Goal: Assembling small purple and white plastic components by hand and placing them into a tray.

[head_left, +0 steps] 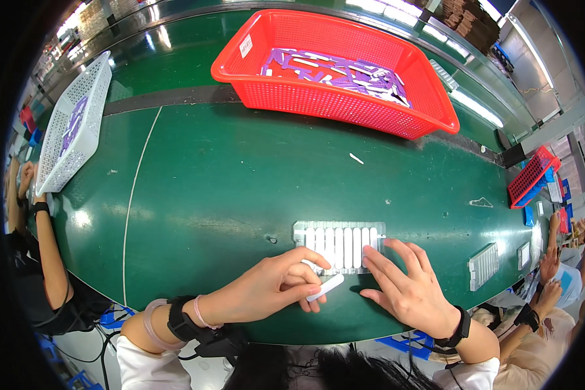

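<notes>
Dark hair [383, 372] is hanging at the near edge, below both hands. Beyond it, the left hand [274, 281] is closing in a pinch, its thumb and fingers holding one white rounded stick [328, 286]; the grip is leaving the far-right end bare, presumably so that end can be guided freely. Just beyond the stick, a clear slotted tray [298, 235] is lying flat on the green table [208, 175], its white sticks [348, 244] standing side by side, the ribs seemingly keeping them parallel. The right hand [409, 292] is spreading its fingers loosely, grasping nothing visible, with fingertips touching the tray's right end, probably steadying it. Farther off, a red perforated basket [318, 107] is holding purple and white pieces [364, 75], apparently within reach yet leaving the near tabletop free for handwork.
</notes>
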The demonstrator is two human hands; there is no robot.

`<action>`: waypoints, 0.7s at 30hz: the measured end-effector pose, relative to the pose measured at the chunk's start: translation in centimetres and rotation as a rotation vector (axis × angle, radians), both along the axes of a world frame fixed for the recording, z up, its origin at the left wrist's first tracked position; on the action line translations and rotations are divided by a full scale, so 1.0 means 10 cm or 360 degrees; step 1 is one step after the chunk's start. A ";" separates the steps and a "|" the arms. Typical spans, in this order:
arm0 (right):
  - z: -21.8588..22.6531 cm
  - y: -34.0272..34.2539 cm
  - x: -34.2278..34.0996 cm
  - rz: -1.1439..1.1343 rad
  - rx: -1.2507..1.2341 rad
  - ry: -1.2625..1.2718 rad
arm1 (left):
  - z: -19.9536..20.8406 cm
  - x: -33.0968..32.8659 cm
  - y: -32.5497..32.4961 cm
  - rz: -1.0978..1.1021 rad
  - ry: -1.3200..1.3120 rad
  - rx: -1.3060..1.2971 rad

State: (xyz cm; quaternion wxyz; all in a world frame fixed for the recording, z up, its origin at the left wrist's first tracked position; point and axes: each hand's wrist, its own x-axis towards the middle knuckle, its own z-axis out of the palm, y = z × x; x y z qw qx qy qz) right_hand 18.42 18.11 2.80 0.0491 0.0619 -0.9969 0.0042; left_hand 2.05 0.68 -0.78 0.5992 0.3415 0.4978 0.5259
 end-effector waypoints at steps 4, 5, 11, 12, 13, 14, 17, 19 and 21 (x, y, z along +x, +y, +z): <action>0.06 0.02 -0.05 -0.0057 -0.0128 -0.0070 | 0.01 0.00 0.00 -0.0015 0.0019 -0.0009; 0.08 0.04 -0.08 -0.0123 -0.0259 -0.0078 | 0.02 0.00 0.01 -0.0028 0.0017 -0.0005; 0.04 0.34 -0.28 -0.0038 -0.0584 -0.0178 | -0.02 -0.01 0.02 -0.0072 -0.0280 0.0001; 0.07 0.39 -0.27 -0.0103 -0.0605 -0.0196 | -0.01 -0.03 0.01 -0.0067 -0.0278 0.0004; 0.13 0.47 -0.24 -0.0189 -0.0601 -0.0257 | 0.00 -0.03 0.00 -0.0070 -0.0326 -0.0023; 0.13 0.60 -0.18 -0.0243 -0.0539 -0.0227 | 0.02 -0.03 -0.01 -0.0072 -0.0375 -0.0050; 0.19 0.97 0.03 -0.0479 -0.0362 -0.0176 | 0.08 -0.03 0.00 -0.0123 -0.0405 -0.0102; 0.22 1.03 0.05 -0.0504 -0.0347 -0.0168 | 0.07 -0.04 0.00 -0.0128 -0.0359 -0.0086; 0.28 0.99 0.00 -0.0362 -0.0285 -0.0307 | 0.06 -0.03 0.02 -0.0139 -0.0310 -0.0082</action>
